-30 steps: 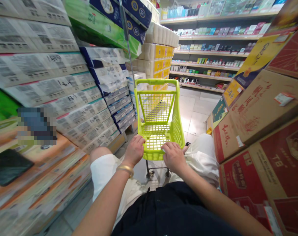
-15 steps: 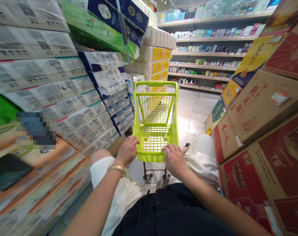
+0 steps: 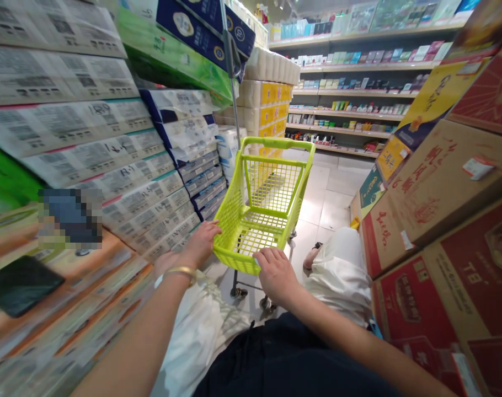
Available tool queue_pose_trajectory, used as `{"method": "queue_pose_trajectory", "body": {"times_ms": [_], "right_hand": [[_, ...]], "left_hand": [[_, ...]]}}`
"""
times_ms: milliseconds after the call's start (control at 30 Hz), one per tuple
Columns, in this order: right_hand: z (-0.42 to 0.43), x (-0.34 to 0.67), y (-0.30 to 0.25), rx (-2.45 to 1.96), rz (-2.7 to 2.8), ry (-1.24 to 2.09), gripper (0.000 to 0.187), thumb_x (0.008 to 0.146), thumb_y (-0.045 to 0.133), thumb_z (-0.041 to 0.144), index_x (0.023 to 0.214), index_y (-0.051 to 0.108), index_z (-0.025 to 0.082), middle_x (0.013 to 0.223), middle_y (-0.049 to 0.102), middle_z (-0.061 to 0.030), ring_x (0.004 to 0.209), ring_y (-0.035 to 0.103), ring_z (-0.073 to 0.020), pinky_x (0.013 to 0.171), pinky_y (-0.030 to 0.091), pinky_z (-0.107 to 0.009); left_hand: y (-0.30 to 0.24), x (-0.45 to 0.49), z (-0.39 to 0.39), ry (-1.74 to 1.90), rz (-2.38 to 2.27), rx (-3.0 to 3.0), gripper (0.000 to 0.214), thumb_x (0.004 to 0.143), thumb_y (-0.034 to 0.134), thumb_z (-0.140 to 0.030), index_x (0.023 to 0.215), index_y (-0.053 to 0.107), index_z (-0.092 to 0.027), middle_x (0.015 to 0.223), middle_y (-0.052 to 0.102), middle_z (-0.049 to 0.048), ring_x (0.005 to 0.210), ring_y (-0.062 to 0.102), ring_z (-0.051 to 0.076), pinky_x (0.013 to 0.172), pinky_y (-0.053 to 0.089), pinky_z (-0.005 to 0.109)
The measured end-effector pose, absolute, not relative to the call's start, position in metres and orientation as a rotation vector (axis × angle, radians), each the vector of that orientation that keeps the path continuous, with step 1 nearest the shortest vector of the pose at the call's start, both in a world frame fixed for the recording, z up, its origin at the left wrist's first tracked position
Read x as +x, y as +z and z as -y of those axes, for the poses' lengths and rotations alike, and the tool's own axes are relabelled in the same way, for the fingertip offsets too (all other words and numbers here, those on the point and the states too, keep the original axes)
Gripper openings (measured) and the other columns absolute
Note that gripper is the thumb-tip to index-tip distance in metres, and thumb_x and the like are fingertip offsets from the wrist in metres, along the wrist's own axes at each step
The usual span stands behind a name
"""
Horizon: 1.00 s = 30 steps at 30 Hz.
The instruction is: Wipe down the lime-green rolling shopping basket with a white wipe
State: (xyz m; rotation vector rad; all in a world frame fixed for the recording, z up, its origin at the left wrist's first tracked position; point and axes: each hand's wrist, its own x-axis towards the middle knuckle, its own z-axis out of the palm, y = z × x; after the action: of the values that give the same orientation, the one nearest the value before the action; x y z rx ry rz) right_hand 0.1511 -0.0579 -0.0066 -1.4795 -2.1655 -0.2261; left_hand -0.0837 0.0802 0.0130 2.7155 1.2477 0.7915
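A small lime-green plastic shopping cart (image 3: 271,165) stands in a narrow shop aisle, its basket holding nothing. It is angled to the right, its front toward the far shelves. My left hand (image 3: 200,242), a gold bangle on its wrist, grips the near left corner of the basket rim. Closed over the near right part of the same rim is my right hand (image 3: 276,274). A thin metal pole (image 3: 234,82) rises from the cart's far left side.
Stacked tissue packs (image 3: 110,160) wall the left side, with yellow toilet-roll packs (image 3: 267,94) further on. Red and brown cartons (image 3: 441,209) are stacked on the right. Shelves of small goods (image 3: 350,82) cross the far end. Pale tiled floor (image 3: 334,187) lies ahead.
The cart has swung: its near end has moved left and its front now points right. Both hands kept their grip on the rim and moved with it.
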Motion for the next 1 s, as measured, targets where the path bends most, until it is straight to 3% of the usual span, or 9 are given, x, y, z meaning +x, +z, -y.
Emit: {"method": "queue_pose_trajectory", "body": {"times_ms": [100,200,333,500,800,1000], "right_hand": [[0.055,0.144,-0.007,-1.474,2.157,-0.253,0.025,0.087,0.054,0.011,0.109,0.064,0.016,0.101,0.065,-0.0095,0.096,0.052,-0.0244,0.094,0.039,-0.038],[0.054,0.139,-0.007,-1.495,2.154,-0.249,0.024,0.087,0.053,0.011,0.107,0.064,0.016,0.100,0.064,-0.0097,0.096,0.052,-0.0246,0.095,0.039,-0.039],[0.054,0.143,-0.004,-1.424,2.184,-0.178,0.031,0.084,0.053,0.009,0.113,0.063,0.016,0.105,0.064,-0.0104,0.101,0.051,-0.0240,0.098,0.039,-0.039],[0.052,0.167,-0.001,-1.258,2.220,-0.075,0.041,0.079,0.053,0.008,0.117,0.061,0.018,0.112,0.064,-0.0095,0.109,0.053,-0.0230,0.103,0.038,-0.040],[0.031,0.207,0.010,-1.144,2.292,0.021,0.041,0.073,0.051,0.003,0.107,0.065,0.023,0.111,0.068,-0.0035,0.111,0.057,-0.0188,0.119,0.021,-0.045],[0.019,0.209,0.008,-1.237,2.158,-0.005,0.043,0.074,0.048,0.001,0.107,0.067,0.022,0.110,0.067,-0.0060,0.110,0.056,-0.0195,0.117,0.026,-0.045]], "left_hand": [[0.020,-0.058,-0.068,0.936,-1.371,2.608,0.036,0.078,0.041,-0.004,0.092,0.069,-0.021,0.107,0.072,0.0083,0.116,0.062,0.025,0.115,0.035,0.056],[0.021,-0.022,-0.043,1.078,-1.385,2.416,0.037,0.088,0.035,-0.009,0.103,0.067,-0.018,0.107,0.071,0.0087,0.106,0.065,0.020,0.100,0.051,0.041],[0.011,0.009,-0.016,0.991,-1.390,2.390,0.034,0.093,0.036,-0.014,0.106,0.067,-0.019,0.104,0.073,0.0070,0.098,0.068,0.018,0.089,0.054,0.033],[0.007,0.007,-0.011,0.841,-1.423,2.491,0.027,0.095,0.041,-0.021,0.099,0.067,-0.019,0.091,0.075,0.0063,0.085,0.068,0.020,0.081,0.051,0.034],[0.011,-0.001,-0.013,0.654,-1.491,2.658,0.034,0.098,0.036,-0.025,0.077,0.062,-0.019,0.073,0.067,0.0071,0.072,0.062,0.021,0.072,0.043,0.034],[0.014,0.010,-0.002,0.660,-1.507,2.687,0.032,0.097,0.037,-0.022,0.078,0.062,-0.018,0.077,0.068,0.0085,0.077,0.061,0.023,0.075,0.042,0.037]]}}
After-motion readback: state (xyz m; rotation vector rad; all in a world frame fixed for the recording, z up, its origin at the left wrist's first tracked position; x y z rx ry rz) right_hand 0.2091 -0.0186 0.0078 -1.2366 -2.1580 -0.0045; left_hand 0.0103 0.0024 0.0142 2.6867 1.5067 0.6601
